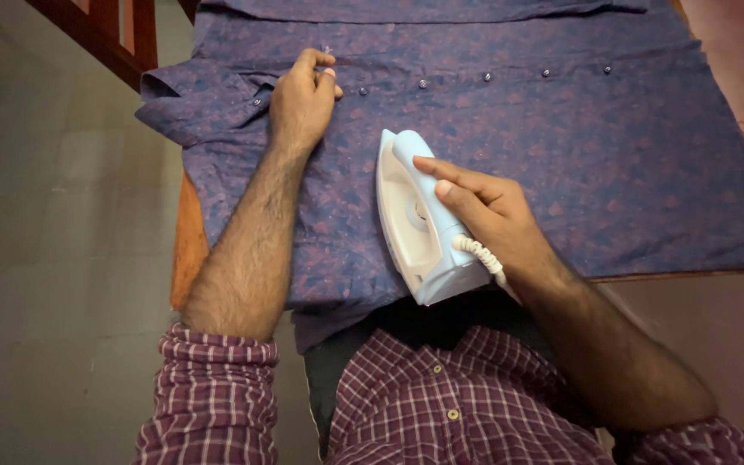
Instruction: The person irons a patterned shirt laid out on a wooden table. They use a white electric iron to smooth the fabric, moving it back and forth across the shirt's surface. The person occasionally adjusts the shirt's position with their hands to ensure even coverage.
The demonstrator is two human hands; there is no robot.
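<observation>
One iron [419, 220], one shirt [561, 146], two hands.

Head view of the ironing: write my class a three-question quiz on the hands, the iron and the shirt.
1. True or false: the iron lies on the floor.
2. What does the left hand pinch? A collar; B button strip; C cord.
3. Which hand grips the iron's handle?

Key:
1. False; it sits on the purple shirt.
2. B.
3. The right hand.
</observation>
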